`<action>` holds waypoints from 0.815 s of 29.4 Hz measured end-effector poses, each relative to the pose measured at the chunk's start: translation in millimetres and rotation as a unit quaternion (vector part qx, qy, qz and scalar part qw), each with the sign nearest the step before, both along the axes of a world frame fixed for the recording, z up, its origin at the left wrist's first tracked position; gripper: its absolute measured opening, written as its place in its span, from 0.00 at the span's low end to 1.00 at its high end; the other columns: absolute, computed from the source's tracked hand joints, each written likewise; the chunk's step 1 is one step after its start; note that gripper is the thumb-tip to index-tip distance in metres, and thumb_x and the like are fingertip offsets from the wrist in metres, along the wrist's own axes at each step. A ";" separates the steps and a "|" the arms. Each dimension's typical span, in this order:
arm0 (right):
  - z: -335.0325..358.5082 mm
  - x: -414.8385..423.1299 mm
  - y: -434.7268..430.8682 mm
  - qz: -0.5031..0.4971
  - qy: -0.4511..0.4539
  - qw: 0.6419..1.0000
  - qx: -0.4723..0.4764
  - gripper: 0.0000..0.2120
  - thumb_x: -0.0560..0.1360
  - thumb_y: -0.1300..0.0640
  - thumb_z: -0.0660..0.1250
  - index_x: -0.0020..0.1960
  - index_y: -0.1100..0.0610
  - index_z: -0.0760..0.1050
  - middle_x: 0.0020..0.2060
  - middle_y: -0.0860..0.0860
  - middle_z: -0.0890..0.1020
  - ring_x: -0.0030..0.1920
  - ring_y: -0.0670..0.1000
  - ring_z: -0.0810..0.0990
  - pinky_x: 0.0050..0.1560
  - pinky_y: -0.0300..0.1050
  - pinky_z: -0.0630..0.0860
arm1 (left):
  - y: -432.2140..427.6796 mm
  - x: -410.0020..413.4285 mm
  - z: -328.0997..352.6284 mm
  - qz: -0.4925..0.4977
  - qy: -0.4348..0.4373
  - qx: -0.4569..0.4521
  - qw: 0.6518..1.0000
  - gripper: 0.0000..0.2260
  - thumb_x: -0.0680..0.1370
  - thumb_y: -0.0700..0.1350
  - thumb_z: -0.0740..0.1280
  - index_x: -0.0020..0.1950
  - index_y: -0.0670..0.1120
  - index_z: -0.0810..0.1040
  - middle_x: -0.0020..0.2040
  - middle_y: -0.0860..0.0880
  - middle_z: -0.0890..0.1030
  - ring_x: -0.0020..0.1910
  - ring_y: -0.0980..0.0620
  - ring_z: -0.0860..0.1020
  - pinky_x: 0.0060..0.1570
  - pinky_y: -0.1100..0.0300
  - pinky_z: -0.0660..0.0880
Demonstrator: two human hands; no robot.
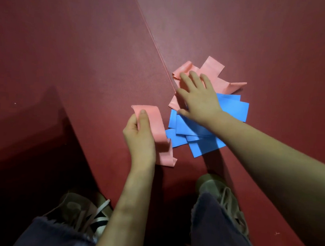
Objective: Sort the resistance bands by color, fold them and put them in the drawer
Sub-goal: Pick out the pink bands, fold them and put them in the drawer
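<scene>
- My shoes (pixel 218 185) stand on the red floor (pixel 85 61), just short of the bands.
- My left hand (pixel 139 138) pinches one pink band (pixel 154 120) between thumb and fingers. It droops and curls over itself, so I judge it light, limp and thin. It is best held near an end and smoothed flat before folding.
- The blue bands (pixel 195 136) lie fanned and overlapping on the floor. They look smooth and may slide on each other, so I would lift one by a free corner.
- My right hand (pixel 199 98) rests spread, fingers straight, on the pink heap (pixel 212 67), which is crumpled and touches the blue ones.
- A seam (pixel 155 40) in the floor runs away beyond the heap. No drawer is in view.
</scene>
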State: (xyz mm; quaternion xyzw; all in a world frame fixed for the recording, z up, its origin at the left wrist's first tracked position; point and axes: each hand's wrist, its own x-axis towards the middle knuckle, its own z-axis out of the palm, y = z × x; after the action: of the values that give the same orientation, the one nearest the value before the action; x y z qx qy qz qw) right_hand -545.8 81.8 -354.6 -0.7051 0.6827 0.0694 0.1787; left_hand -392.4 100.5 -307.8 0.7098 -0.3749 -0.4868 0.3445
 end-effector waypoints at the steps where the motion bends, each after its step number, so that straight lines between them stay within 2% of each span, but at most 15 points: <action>1: -1.5 2.7 1.2 -0.003 0.015 1.000 -0.009 0.30 0.61 0.50 0.75 0.58 0.63 0.73 0.67 0.63 0.68 0.67 0.64 0.67 0.67 0.62 0.61 | 0.7 0.2 -0.4 0.005 0.002 0.002 1.000 0.15 0.79 0.41 0.59 0.31 0.49 0.68 0.23 0.57 0.70 0.25 0.63 0.64 0.28 0.66 0.64; 4: -8.4 11.7 7.4 -0.011 0.049 0.999 -0.015 0.31 0.52 0.47 0.79 0.50 0.60 0.76 0.60 0.60 0.77 0.59 0.61 0.76 0.58 0.60 0.72 | 2.8 -1.2 -0.6 0.006 0.006 0.005 1.000 0.16 0.79 0.41 0.59 0.31 0.49 0.68 0.25 0.57 0.68 0.25 0.63 0.64 0.29 0.65 0.64; 6: -9.4 16.2 11.1 -0.007 0.077 0.997 -0.011 0.29 0.49 0.44 0.79 0.45 0.59 0.78 0.56 0.57 0.80 0.56 0.59 0.79 0.55 0.58 0.75 | 5.1 -4.0 2.1 -0.009 0.013 0.002 1.000 0.15 0.79 0.41 0.59 0.32 0.49 0.69 0.26 0.57 0.69 0.26 0.63 0.65 0.28 0.67 0.65; 8: -11.2 15.2 13.0 -0.030 0.045 0.998 -0.010 0.26 0.55 0.47 0.78 0.47 0.61 0.79 0.58 0.59 0.78 0.60 0.60 0.76 0.59 0.59 0.72 | 7.0 -6.0 4.5 -0.033 0.014 -0.003 0.999 0.13 0.79 0.40 0.58 0.34 0.48 0.70 0.30 0.55 0.71 0.30 0.61 0.67 0.31 0.66 0.66; 10: -10.0 15.9 11.6 -0.076 -0.012 0.997 0.015 0.21 0.64 0.54 0.73 0.53 0.63 0.76 0.64 0.61 0.72 0.67 0.62 0.68 0.66 0.57 0.64 | 7.6 -5.4 5.0 -0.044 0.011 -0.007 0.999 0.13 0.79 0.40 0.58 0.36 0.50 0.72 0.33 0.53 0.72 0.34 0.58 0.69 0.35 0.65 0.68; 11: -10.7 17.1 13.5 -0.078 -0.025 0.997 -0.002 0.16 0.66 0.57 0.70 0.51 0.63 0.77 0.63 0.61 0.73 0.66 0.62 0.69 0.66 0.56 0.65 | 8.1 -5.2 5.0 -0.043 0.012 -0.004 0.999 0.13 0.79 0.40 0.57 0.37 0.50 0.72 0.34 0.52 0.73 0.35 0.57 0.69 0.36 0.65 0.68; 12: -13.7 18.5 15.3 -0.069 -0.034 0.997 -0.016 0.10 0.65 0.59 0.67 0.45 0.62 0.79 0.59 0.60 0.77 0.62 0.61 0.73 0.62 0.53 0.69 | 8.0 -3.9 4.1 -0.042 0.013 -0.001 0.999 0.13 0.79 0.40 0.57 0.37 0.50 0.73 0.35 0.52 0.73 0.35 0.56 0.69 0.36 0.64 0.69; 13: -13.8 18.4 16.8 -0.060 -0.033 0.998 -0.014 0.09 0.64 0.59 0.62 0.38 0.60 0.80 0.54 0.58 0.80 0.57 0.60 0.77 0.57 0.50 0.71 | 8.0 -3.8 3.7 -0.041 0.014 0.002 0.999 0.13 0.79 0.40 0.58 0.36 0.50 0.72 0.34 0.52 0.73 0.35 0.56 0.69 0.36 0.64 0.68; 14: -12.5 17.4 16.9 -0.058 -0.031 0.998 -0.019 0.12 0.63 0.58 0.58 0.33 0.59 0.79 0.50 0.56 0.82 0.54 0.59 0.79 0.54 0.48 0.72 | 7.7 -3.7 3.5 -0.041 0.015 0.001 0.999 0.13 0.79 0.40 0.58 0.36 0.50 0.72 0.34 0.52 0.72 0.34 0.57 0.69 0.35 0.64 0.68; 16: -11.2 16.2 18.2 -0.081 -0.071 0.991 -0.074 0.14 0.64 0.57 0.55 0.31 0.60 0.78 0.47 0.56 0.82 0.54 0.60 0.79 0.53 0.48 0.71 | 7.0 -3.4 3.2 -0.040 0.010 -0.007 0.999 0.14 0.79 0.39 0.58 0.34 0.49 0.69 0.32 0.53 0.69 0.30 0.61 0.65 0.33 0.65 0.65; 18: 2.5 17.3 18.8 -0.153 -0.152 0.969 -0.125 0.12 0.66 0.57 0.56 0.35 0.63 0.76 0.48 0.58 0.81 0.58 0.62 0.76 0.58 0.51 0.69 | 5.4 -2.7 1.8 -0.032 0.001 -0.012 0.999 0.16 0.79 0.38 0.58 0.32 0.49 0.64 0.30 0.54 0.65 0.27 0.62 0.62 0.31 0.64 0.63; 20: 19.7 17.0 22.8 -0.236 -0.251 0.928 -0.142 0.11 0.68 0.58 0.57 0.38 0.64 0.74 0.47 0.59 0.81 0.61 0.60 0.74 0.60 0.51 0.67 | 3.6 -3.1 0.6 -0.020 -0.004 -0.019 1.000 0.17 0.79 0.39 0.58 0.31 0.49 0.61 0.29 0.54 0.63 0.28 0.61 0.60 0.32 0.61 0.62; 21: 30.7 17.2 25.8 -0.266 -0.309 0.903 -0.132 0.10 0.69 0.58 0.57 0.39 0.63 0.73 0.45 0.59 0.80 0.58 0.59 0.75 0.57 0.49 0.68 | 2.3 -4.0 1.4 -0.013 0.000 -0.022 1.000 0.17 0.79 0.39 0.58 0.31 0.49 0.61 0.30 0.54 0.62 0.29 0.59 0.60 0.34 0.60 0.62; 23: 53.4 17.9 33.6 -0.298 -0.401 0.863 -0.076 0.08 0.67 0.55 0.57 0.36 0.58 0.71 0.36 0.56 0.78 0.43 0.53 0.76 0.46 0.46 0.69 | -0.9 -6.5 2.9 0.007 0.013 -0.034 0.999 0.17 0.79 0.39 0.58 0.31 0.49 0.61 0.28 0.56 0.63 0.29 0.60 0.60 0.33 0.61 0.61; 24: 63.9 18.3 36.5 -0.303 -0.429 0.850 -0.030 0.05 0.65 0.55 0.57 0.34 0.55 0.70 0.31 0.53 0.76 0.36 0.50 0.73 0.41 0.43 0.69 | -3.0 -7.3 3.6 0.015 0.018 -0.046 0.999 0.17 0.79 0.38 0.57 0.31 0.49 0.61 0.25 0.57 0.63 0.27 0.61 0.59 0.31 0.63 0.61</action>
State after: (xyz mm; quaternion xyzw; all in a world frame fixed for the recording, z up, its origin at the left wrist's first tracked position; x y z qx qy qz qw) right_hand -527.5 118.4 -290.7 -0.4277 0.7198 -0.3180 0.4447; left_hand -399.8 97.5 -304.2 0.6900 -0.3800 -0.4761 0.3910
